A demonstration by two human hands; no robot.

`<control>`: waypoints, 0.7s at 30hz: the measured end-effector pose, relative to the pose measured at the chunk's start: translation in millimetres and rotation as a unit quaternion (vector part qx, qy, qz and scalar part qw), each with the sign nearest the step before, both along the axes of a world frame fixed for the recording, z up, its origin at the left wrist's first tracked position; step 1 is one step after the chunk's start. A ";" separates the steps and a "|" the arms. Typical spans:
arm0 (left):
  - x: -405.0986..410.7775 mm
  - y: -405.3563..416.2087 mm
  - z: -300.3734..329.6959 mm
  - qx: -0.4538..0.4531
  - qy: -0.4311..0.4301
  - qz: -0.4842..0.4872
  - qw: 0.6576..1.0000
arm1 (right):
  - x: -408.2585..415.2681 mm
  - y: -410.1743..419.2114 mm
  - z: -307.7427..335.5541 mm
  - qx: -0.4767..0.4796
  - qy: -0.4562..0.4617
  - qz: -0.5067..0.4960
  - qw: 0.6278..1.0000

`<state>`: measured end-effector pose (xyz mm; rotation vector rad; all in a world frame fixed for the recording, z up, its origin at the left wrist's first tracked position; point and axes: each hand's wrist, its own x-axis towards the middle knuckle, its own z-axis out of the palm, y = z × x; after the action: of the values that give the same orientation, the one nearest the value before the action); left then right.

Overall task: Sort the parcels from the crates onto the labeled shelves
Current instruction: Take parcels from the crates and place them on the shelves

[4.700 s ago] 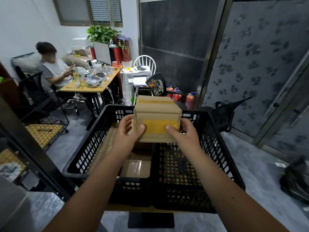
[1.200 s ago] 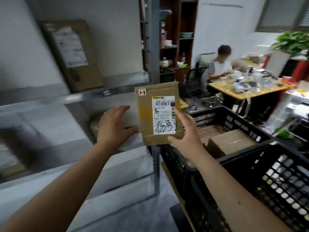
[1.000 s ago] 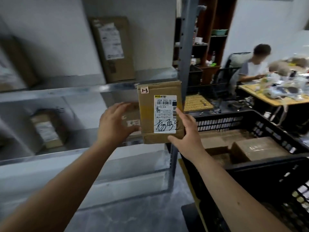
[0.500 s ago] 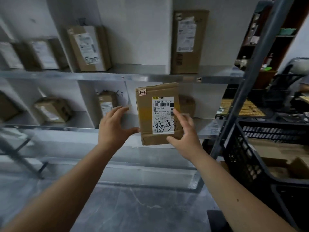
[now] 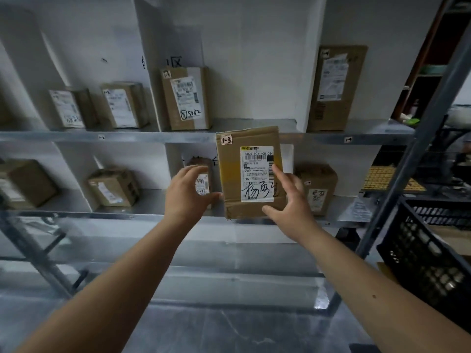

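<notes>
I hold a brown cardboard parcel (image 5: 230,174) upright in front of the metal shelves, its white shipping label and a small "1-3" tag facing me. My left hand (image 5: 186,194) grips its left lower edge with thumb and curled fingers. My right hand (image 5: 290,202) grips its right side, thumb under the label. The parcel's top edge is level with the upper shelf (image 5: 153,136); its bottom is level with the lower shelf (image 5: 142,212). A black crate (image 5: 428,253) stands at the right edge.
Several labeled parcels stand on both shelves, among them a tall one (image 5: 336,87) at upper right and one (image 5: 317,189) just right of my right hand. White dividers split the bays. A grey upright post (image 5: 418,138) separates shelves from the crate.
My view has swung left from the crates to face the shelves and tilted up. The parcel stays in both hands, now raised closer to the upper shelf.
</notes>
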<state>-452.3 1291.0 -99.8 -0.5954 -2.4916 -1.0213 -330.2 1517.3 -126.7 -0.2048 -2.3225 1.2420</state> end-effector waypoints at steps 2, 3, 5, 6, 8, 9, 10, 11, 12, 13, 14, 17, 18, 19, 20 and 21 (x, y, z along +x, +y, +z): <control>-9.5 -1.1 10.0 0.000 0.011 -0.012 1.000 | -6.5 -2.7 9.7 0.001 0.007 -0.007 1.000; -15.0 -1.3 15.4 -0.005 0.021 -0.019 1.000 | -10.2 -3.2 14.9 0.004 0.014 -0.011 1.000; -26.2 0.2 28.3 -0.009 0.040 -0.028 0.999 | -18.7 -1.9 25.6 0.013 0.025 -0.021 0.999; -32.0 1.8 35.2 -0.005 0.045 -0.032 0.998 | -22.9 -0.5 31.4 0.015 0.030 -0.025 0.999; -41.9 6.8 49.2 0.001 0.051 -0.041 0.998 | -31.4 2.9 43.3 0.014 0.041 -0.029 0.999; -47.7 9.8 55.9 0.000 0.054 -0.046 0.997 | -35.7 5.1 49.0 0.013 0.046 -0.030 0.998; -53.6 13.1 62.4 -0.001 0.055 -0.052 0.997 | -39.9 7.4 54.4 0.014 0.050 -0.031 0.998; -59.6 16.5 69.1 0.000 0.055 -0.059 0.997 | -44.4 10.6 59.4 0.017 0.053 -0.032 0.998; -66.7 20.2 75.7 0.002 0.058 -0.065 0.996 | -49.6 14.6 63.9 0.022 0.057 -0.034 0.998; -73.9 24.0 82.0 0.004 0.064 -0.069 0.996 | -55.7 19.1 67.6 0.029 0.062 -0.036 0.997; -80.7 28.3 88.7 0.003 0.072 -0.072 0.995 | -62.1 23.6 71.6 0.035 0.066 -0.037 0.996; -101.4 42.4 109.2 -0.015 0.103 -0.071 0.992 | -84.8 38.0 86.5 0.053 0.085 -0.045 0.994; -109.0 47.0 115.3 -0.019 0.111 -0.068 0.991 | -93.9 43.2 92.9 0.063 0.091 -0.046 0.993; -116.6 50.7 120.9 -0.021 0.118 -0.065 0.991 | -104.2 48.7 98.8 0.072 0.096 -0.044 0.992; -125.0 55.1 126.0 -0.021 0.120 -0.062 0.991 | -114.4 54.6 105.1 0.080 0.100 -0.043 0.991; -133.2 60.0 130.7 -0.018 0.117 -0.060 0.991 | -124.6 61.3 110.9 0.088 0.103 -0.043 0.990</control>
<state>-585.5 1351.0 30.9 -0.8353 -2.2945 -0.8932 -454.7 1578.6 -15.8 -0.1088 -2.2051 0.9618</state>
